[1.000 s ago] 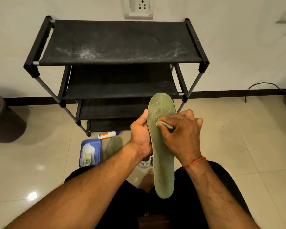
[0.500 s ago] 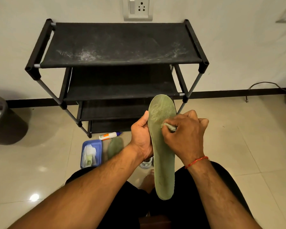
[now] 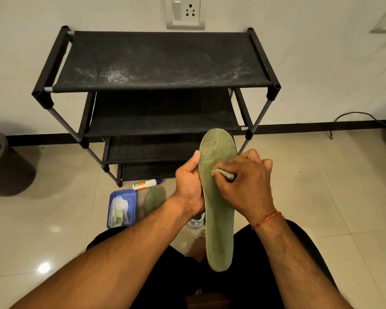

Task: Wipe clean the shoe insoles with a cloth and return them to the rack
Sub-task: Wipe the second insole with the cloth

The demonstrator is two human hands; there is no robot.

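A crumpled cloth [image 3: 222, 173] is pinched in the grip of the right hand [image 3: 246, 186] and pressed on a green mesh-faced insole [image 3: 218, 219], which is clasped at its edge by the left hand [image 3: 191, 188], in front of the dusty black fabric rack [image 3: 161, 61]. Glossy beige floor tiles [image 3: 321, 197] are seen under the rack.

plain off-white wall [image 3: 321, 63] at far side, switch-and-socket plate [image 3: 186, 12] high centre. black skirting strip [image 3: 299, 126] along its base. glossy beige tile floor [image 3: 321, 186], bright glare spot [image 3: 44, 267] near left. black four-tier rack [image 3: 161, 61] against wall, top shelf dusty. dark bin [image 3: 0, 161] far left; cable [image 3: 352, 115] far right.
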